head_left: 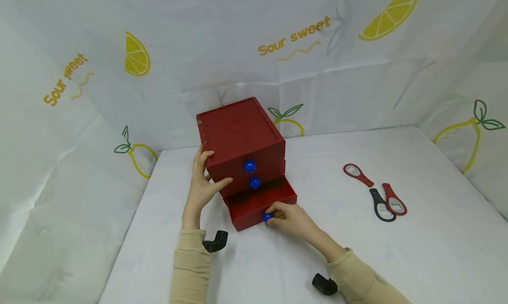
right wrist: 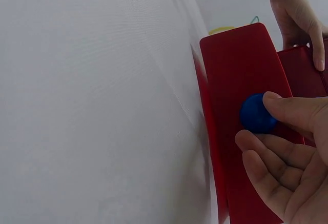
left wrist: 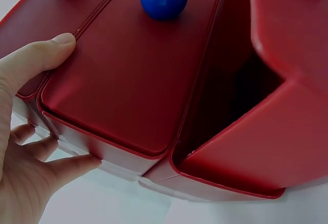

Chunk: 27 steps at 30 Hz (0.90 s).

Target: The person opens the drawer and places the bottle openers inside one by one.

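Note:
A red drawer cabinet (head_left: 241, 125) with blue ball knobs stands on the table, its bottom drawer (head_left: 248, 220) pulled out. Nothing shows inside the visible part of that drawer. My left hand (head_left: 201, 187) holds the cabinet at its left front edge. In the left wrist view the thumb (left wrist: 48, 55) lies on the front and the other fingers are along the side. With thumb and fingers, my right hand (head_left: 291, 218) pinches the bottom drawer's blue knob (right wrist: 256, 114). The two upper drawers are closed, and their knobs (head_left: 249, 166) are untouched.
Right of the cabinet lie a red magnifier (head_left: 359, 175), a black magnifier (head_left: 379, 205) and another red magnifier (head_left: 393, 198), which overlaps the black one. A white sheet (head_left: 222, 44) with lemon prints hangs behind the table.

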### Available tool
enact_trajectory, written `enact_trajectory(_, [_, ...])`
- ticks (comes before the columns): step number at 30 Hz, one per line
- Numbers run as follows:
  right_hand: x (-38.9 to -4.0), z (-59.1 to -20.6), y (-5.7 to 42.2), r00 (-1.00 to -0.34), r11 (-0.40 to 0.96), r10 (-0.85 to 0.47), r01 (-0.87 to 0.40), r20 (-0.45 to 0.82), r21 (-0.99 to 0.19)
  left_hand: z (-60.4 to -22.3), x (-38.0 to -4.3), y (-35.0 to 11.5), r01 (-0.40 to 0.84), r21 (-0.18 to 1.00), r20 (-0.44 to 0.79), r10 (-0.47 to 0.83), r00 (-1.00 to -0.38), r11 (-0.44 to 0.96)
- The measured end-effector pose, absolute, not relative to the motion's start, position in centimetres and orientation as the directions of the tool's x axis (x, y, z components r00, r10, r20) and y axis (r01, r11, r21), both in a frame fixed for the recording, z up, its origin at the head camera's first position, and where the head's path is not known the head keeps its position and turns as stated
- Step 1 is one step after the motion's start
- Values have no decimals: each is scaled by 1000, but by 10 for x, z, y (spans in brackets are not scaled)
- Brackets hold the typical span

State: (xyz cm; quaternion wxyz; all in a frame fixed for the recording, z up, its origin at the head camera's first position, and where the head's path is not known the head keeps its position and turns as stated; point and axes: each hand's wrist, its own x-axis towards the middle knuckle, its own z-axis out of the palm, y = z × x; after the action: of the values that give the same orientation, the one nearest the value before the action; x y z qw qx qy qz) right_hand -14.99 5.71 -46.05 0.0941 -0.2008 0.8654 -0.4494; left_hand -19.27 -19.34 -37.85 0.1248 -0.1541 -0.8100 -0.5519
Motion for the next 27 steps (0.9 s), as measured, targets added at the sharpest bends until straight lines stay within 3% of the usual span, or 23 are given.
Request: enact_trajectory(27, [-114,-458,73,-853,525,-521,-346,29,-778,-381,-194,-193,379,871,368,98,-925,311])
